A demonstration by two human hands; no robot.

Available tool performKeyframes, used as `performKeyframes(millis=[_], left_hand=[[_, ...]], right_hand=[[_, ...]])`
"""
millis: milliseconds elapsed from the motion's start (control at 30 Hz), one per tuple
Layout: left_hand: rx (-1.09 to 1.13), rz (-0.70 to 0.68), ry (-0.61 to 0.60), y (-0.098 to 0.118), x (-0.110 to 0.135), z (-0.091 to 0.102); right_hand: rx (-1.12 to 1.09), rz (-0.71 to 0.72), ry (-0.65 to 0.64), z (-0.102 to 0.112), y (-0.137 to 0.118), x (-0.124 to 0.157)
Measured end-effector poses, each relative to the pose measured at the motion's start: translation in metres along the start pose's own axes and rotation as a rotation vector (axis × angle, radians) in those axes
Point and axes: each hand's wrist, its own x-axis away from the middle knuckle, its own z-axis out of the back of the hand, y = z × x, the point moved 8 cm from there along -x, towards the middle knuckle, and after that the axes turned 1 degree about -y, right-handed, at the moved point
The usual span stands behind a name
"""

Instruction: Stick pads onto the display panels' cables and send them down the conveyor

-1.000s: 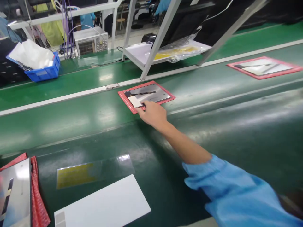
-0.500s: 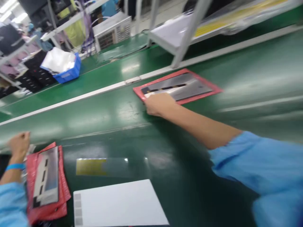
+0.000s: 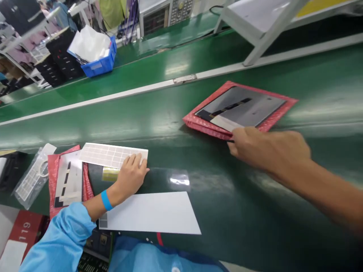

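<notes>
My left hand [image 3: 132, 175] has its fingers over the right end of a white label sheet [image 3: 103, 154] marked in a grid, with the thumb at its edge. The sheet's left end overlaps a display panel [image 3: 68, 179] lying on pink bubble wrap. My right hand [image 3: 255, 147] is closed at the near edge of a pink bubble-wrap bag [image 3: 195, 121]. On that bag lies a grey display panel [image 3: 259, 105] with a black strip. A thin dark piece shows beside the right fingertips; its kind is unclear. A white board [image 3: 155, 213] lies below my left hand.
A yellow-and-clear film strip [image 3: 110, 173] lies under my left wrist. A clear bag [image 3: 31, 181] with a label sheet and ring is at left, above a red box [image 3: 27, 228]. Across the white rail [image 3: 127, 93] stand a blue bin [image 3: 99, 66] and a shelf frame [image 3: 262, 45].
My left hand has moved right from the far left and now has the label sheet. My right hand stays at the pink bag's near edge. The camera view has shifted.
</notes>
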Motion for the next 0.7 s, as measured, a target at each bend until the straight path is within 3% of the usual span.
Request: performKeyframes(millis=[100, 233, 300, 367, 433, 467, 533, 567, 633, 700], left_hand=[[0.075, 0.020, 0.008, -0.006, -0.005, -0.010], [0.174, 0.084, 0.036, -0.025, -0.014, 0.002], [0.212, 0.131, 0.065, -0.019, -0.005, 0.016], [0.243, 0.171, 0.097, 0.007, 0.015, 0.033], [0.381, 0.165, 0.084, 0.051, 0.040, 0.042], [0.563, 0.132, 0.046, 0.077, 0.051, 0.042], [0.898, 0.039, -0.090, 0.128, 0.070, 0.036], [1.015, 0.017, -0.136, 0.145, 0.078, 0.035], [1.088, 0.074, -0.140, 0.152, 0.092, 0.035], [1.110, 0.194, -0.126, 0.138, 0.107, 0.036]], right_hand=[[-0.040, -0.022, 0.006, -0.015, 0.022, 0.076], [-0.159, 0.017, 0.027, -0.040, 0.029, 0.169], [-0.280, 0.012, 0.114, -0.039, 0.027, 0.205], [-0.441, -0.071, 0.235, -0.024, 0.021, 0.230], [-0.675, -0.205, 0.312, -0.002, 0.005, 0.245], [-0.863, -0.291, 0.370, 0.012, -0.006, 0.250], [-1.424, -0.292, 0.267, 0.032, -0.054, 0.242], [-1.663, -0.380, 0.287, 0.042, -0.074, 0.239], [-1.979, -0.479, 0.268, 0.057, -0.116, 0.228], [-2.127, -0.464, 0.231, 0.066, -0.151, 0.216]])
